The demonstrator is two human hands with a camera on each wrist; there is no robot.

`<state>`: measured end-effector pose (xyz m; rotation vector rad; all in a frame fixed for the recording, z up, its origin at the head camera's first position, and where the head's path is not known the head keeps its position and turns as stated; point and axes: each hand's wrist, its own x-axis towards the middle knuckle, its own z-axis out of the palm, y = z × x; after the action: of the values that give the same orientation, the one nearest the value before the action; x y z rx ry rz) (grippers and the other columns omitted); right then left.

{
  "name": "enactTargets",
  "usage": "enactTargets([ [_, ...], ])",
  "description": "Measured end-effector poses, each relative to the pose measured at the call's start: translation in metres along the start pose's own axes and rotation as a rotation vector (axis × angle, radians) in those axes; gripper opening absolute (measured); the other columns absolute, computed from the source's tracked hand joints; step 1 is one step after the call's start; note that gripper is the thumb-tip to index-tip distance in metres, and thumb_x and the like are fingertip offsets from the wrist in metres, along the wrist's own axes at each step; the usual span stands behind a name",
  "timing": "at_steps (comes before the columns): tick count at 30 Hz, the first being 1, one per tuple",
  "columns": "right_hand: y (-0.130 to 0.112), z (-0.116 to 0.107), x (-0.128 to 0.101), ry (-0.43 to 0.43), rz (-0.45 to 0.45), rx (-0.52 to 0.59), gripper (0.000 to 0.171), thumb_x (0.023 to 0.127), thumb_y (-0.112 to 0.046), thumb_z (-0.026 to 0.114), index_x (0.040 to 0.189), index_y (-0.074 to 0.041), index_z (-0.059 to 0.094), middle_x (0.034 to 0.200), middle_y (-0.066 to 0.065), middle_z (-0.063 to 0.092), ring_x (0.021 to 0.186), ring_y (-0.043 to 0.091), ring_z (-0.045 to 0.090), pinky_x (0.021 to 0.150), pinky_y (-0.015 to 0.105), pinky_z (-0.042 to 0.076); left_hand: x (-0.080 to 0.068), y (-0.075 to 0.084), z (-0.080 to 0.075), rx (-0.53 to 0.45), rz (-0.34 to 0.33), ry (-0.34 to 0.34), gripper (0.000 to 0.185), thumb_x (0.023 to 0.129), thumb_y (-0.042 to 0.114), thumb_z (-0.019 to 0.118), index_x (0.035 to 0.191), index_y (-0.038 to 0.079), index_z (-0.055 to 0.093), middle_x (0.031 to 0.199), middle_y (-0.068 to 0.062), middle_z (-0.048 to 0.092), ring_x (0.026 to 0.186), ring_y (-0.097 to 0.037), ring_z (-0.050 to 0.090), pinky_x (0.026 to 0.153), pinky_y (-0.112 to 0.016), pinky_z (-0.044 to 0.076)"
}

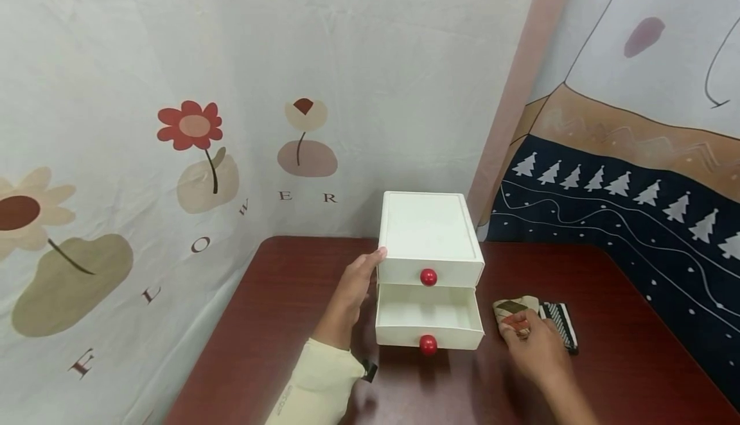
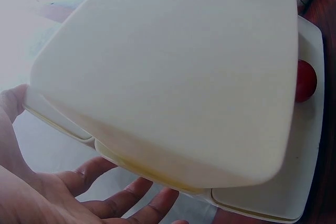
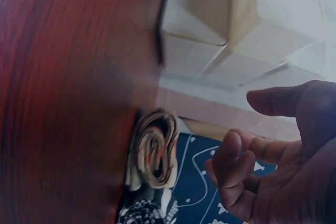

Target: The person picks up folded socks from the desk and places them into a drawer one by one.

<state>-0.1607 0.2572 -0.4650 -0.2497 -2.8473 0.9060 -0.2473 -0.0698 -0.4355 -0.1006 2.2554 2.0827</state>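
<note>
A white two-drawer unit point(image 1: 424, 226) with red knobs stands on the table. Its upper drawer point(image 1: 399, 272) is closed and its lower drawer point(image 1: 399, 336) is pulled out, with nothing inside. My left hand point(image 1: 351, 287) rests against the unit's left side, thumb at the top front corner; its fingers point(image 2: 123, 200) spread along that side in the left wrist view. To the unit's right, my right hand point(image 1: 540, 351) is close over a rolled beige, green and orange patterned cloth point(image 1: 523, 302). The right wrist view shows nothing between its thumb and loosely bent fingers.
A black-and-white patterned cloth point(image 1: 559, 321) lies just right of the rolled one. The dark red table point(image 1: 277, 348) backs onto a printed white curtain point(image 1: 358, 91), and a navy hanging with white trees point(image 1: 630, 251) runs along the right.
</note>
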Motion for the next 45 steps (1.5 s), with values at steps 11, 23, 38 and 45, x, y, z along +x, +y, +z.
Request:
enactTargets([
  [11,0.029,0.012,0.029,0.004,-0.047,-0.123,0.046,0.098,-0.03,0.076,0.131,0.0,0.063,0.116,0.038,0.063,0.108,0.052,0.063,0.082,0.065,0.053,0.001,-0.001,0.0,-0.004,0.0,-0.007,0.07,0.101,0.063,0.061,0.139,0.005,0.064,0.156,-0.022,0.059,0.152,-0.048,0.046,0.117,-0.083,0.033],
  [23,0.028,0.009,0.049,-0.045,-0.034,-0.162,0.046,0.097,-0.019,0.073,0.135,0.005,0.062,0.116,0.04,0.065,0.111,0.06,0.061,0.087,0.068,0.053,0.002,-0.002,-0.001,0.013,-0.005,-0.017,0.07,0.101,0.065,0.06,0.138,0.006,0.064,0.152,-0.021,0.062,0.148,-0.045,0.05,0.116,-0.082,0.034],
  [38,0.029,0.01,0.062,-0.149,-0.099,-0.233,0.054,0.081,-0.007,0.08,0.131,0.01,0.067,0.109,0.037,0.072,0.099,0.05,0.066,0.094,0.063,0.05,0.002,-0.001,-0.002,0.026,-0.003,-0.01,0.069,0.102,0.064,0.06,0.137,0.006,0.065,0.152,-0.021,0.061,0.148,-0.044,0.05,0.114,-0.08,0.038],
  [45,0.018,0.017,0.052,-0.157,-0.104,-0.21,0.052,0.081,-0.001,0.079,0.131,0.007,0.067,0.112,0.041,0.06,0.101,0.048,0.06,0.085,0.06,0.055,0.002,-0.003,-0.001,0.014,-0.002,-0.004,0.067,0.102,0.064,0.061,0.135,0.006,0.066,0.155,-0.02,0.06,0.15,-0.044,0.049,0.114,-0.08,0.039],
])
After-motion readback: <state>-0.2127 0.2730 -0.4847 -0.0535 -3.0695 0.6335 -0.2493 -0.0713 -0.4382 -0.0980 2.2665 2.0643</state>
